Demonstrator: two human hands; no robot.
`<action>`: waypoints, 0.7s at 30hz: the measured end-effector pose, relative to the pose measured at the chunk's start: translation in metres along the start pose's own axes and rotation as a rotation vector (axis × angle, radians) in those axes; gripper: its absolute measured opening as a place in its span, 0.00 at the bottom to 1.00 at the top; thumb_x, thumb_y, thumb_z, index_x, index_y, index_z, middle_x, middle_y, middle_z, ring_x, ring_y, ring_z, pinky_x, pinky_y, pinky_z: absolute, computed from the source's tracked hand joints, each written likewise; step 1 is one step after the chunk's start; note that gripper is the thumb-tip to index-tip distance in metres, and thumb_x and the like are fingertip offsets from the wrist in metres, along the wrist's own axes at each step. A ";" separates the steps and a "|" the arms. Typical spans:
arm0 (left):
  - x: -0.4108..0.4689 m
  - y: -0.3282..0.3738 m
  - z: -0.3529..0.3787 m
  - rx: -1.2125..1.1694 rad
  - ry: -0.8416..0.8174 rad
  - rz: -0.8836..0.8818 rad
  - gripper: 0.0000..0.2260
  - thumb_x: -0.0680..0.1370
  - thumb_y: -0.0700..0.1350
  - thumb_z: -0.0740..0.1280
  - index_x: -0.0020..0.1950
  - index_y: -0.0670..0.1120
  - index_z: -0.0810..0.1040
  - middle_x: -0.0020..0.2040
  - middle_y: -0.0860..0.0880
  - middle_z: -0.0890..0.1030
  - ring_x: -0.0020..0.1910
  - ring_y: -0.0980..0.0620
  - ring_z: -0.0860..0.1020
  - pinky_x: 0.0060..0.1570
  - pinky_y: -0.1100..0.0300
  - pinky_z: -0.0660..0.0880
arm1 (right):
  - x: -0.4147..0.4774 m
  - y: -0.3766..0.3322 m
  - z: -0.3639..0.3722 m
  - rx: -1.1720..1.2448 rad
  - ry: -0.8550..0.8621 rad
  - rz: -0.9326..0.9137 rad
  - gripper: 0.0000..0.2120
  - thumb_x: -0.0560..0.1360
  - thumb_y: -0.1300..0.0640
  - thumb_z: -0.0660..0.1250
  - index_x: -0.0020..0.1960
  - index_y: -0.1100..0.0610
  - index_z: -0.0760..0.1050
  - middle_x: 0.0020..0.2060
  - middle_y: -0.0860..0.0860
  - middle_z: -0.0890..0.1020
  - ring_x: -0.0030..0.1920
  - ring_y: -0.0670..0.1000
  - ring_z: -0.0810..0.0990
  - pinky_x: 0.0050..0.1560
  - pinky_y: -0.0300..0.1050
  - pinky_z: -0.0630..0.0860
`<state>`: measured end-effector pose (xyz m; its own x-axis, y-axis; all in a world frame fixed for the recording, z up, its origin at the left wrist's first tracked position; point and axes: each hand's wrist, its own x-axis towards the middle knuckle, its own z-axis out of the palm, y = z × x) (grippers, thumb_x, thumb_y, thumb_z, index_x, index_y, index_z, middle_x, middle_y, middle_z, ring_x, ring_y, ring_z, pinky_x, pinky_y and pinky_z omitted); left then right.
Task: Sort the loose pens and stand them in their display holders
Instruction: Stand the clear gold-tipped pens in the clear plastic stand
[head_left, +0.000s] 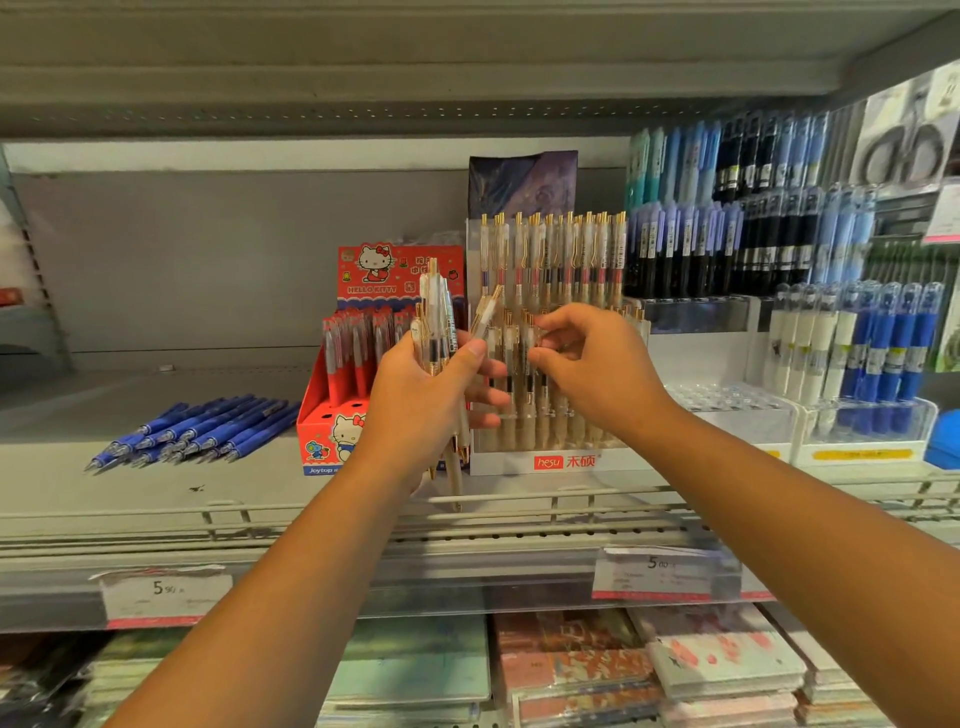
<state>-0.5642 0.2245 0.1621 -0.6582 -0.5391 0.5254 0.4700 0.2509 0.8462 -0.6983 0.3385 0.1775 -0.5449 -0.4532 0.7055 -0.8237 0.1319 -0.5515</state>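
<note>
My left grip (415, 400) is clamped round a bundle of clear pens with gold clips (435, 306). The pens stand nearly upright, their clip ends fanning out toward 12 o'clock above my fist and their tips poking out below my wrist toward 6 o'clock. One pen of the same kind (485, 312) leans away from the bundle toward 1 o'clock, its lower end by my left thumb.

My right grip (587, 364) is at 3 o'clock from the left one, close but not touching it. Its fingers are curled in front of the lower row of the clear display holder (550, 462). I cannot tell whether they pinch a pen there or merely hover.

That holder stands on the shelf (156, 493) just behind both hands, with a red "hesu" label on its white base. Matching gold-clipped pens (561, 260) stand upright in its tiers, the back row full.

Touching the holder at its 9 o'clock is a red Hello Kitty box (400, 270), partly hidden by my left hand, with red pens (358, 348) upright in it. Farther toward 9 o'clock a loose heap of blue pens (208, 423) lies flat on the shelf, well apart from any holder, tips pointing toward 8 o'clock.

At 3 o'clock from the clear holder, more holders carry white and blue pens (883, 353). Price tags (166, 592) hang on the shelf's front edge, and notebooks (727, 660) lie stacked on the shelf below.
</note>
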 end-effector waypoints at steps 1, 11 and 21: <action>0.000 0.000 0.000 -0.001 -0.001 0.003 0.02 0.81 0.43 0.66 0.53 0.47 0.75 0.42 0.44 0.85 0.35 0.45 0.84 0.33 0.51 0.83 | 0.000 0.000 0.000 -0.008 -0.006 -0.001 0.13 0.75 0.60 0.73 0.59 0.54 0.78 0.40 0.42 0.79 0.40 0.40 0.78 0.40 0.27 0.72; -0.001 0.002 0.000 -0.019 -0.056 0.008 0.05 0.81 0.42 0.65 0.55 0.42 0.73 0.42 0.40 0.84 0.34 0.44 0.84 0.32 0.51 0.82 | -0.011 -0.016 -0.003 0.005 0.102 -0.183 0.13 0.77 0.58 0.67 0.61 0.54 0.77 0.47 0.47 0.79 0.46 0.43 0.77 0.46 0.34 0.73; -0.002 -0.001 0.000 -0.017 -0.128 -0.022 0.09 0.81 0.44 0.66 0.59 0.42 0.75 0.45 0.39 0.85 0.40 0.40 0.85 0.38 0.48 0.83 | -0.013 -0.036 0.005 0.524 -0.019 -0.008 0.07 0.77 0.58 0.69 0.55 0.53 0.78 0.47 0.50 0.85 0.50 0.47 0.83 0.53 0.46 0.81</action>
<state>-0.5629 0.2256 0.1603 -0.7374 -0.4371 0.5150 0.4640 0.2262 0.8565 -0.6607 0.3349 0.1862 -0.5322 -0.4689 0.7049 -0.6362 -0.3279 -0.6984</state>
